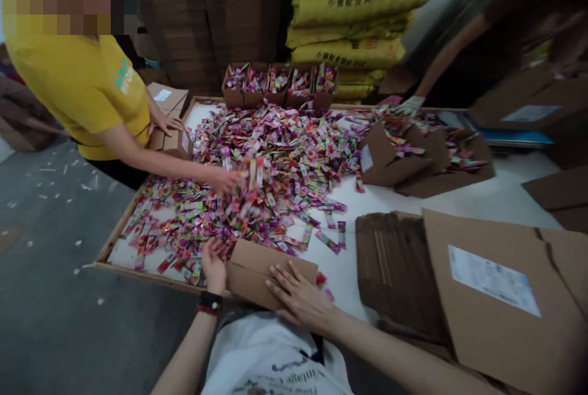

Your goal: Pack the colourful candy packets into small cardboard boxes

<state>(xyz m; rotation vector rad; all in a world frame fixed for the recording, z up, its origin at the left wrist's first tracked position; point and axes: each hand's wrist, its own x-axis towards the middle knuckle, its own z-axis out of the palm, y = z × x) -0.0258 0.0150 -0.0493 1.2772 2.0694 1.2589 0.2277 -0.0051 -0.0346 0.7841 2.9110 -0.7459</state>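
A large heap of small wrapped sticks in pink, purple, green and red (257, 168) covers a white table top inside a wooden frame (133, 229). My left hand (214, 266) is at the near edge of the heap, fingers apart among the packets, with a dark wristband on its wrist. My right hand (296, 297) lies flat with spread fingers on a small brown cardboard carton (257, 272), which stands right next to the packets. Neither hand visibly grips anything.
A co-worker in a yellow shirt (82, 82) reaches into the heap with a hand (225, 180) holding packets. A gloved hand (408, 104) is at the far edge. Packet-filled cartons (280, 86) line the far side, flattened cardboard (496, 291) lies right, and yellow sacks (353, 9) are stacked behind.
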